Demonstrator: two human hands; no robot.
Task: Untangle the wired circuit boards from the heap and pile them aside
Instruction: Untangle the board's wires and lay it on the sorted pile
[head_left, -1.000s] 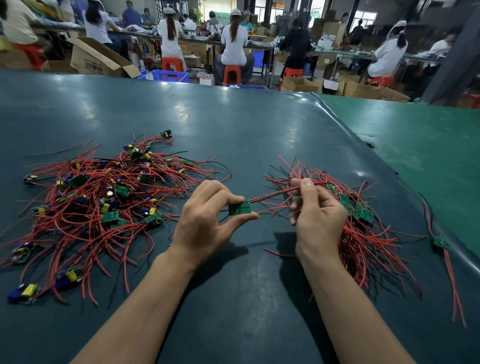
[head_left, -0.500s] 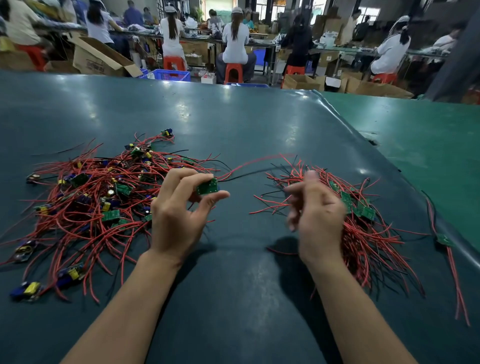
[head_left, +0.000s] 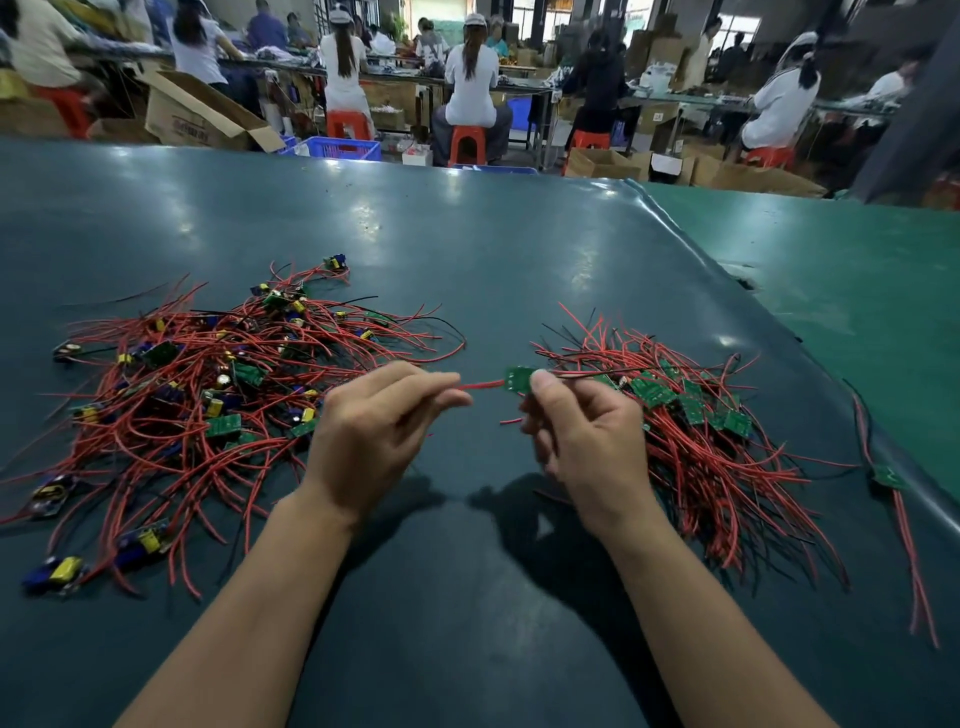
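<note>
Nearest: both hands over the dark mat (head_left: 467, 597), one board strung between them. Left hand (head_left: 374, 436) has fingers curled, tips pinching the red lead (head_left: 480, 385). Right hand (head_left: 582, 436) pinches the small green circuit board (head_left: 518, 378) at its edge, thumb on top, other fingers loosely curled. Board looks light and rigid; leads thin, floppy, likely to snag on neighbours. I'd hold the board by its edges, not the components or solder joints, and pull wires slowly, not yank. Sorted pile (head_left: 696, 431) lies just right of the right hand, wires roughly combed one way. Tangled heap (head_left: 208, 395) sits left, slightly further back, boards buried in red loops
</note>
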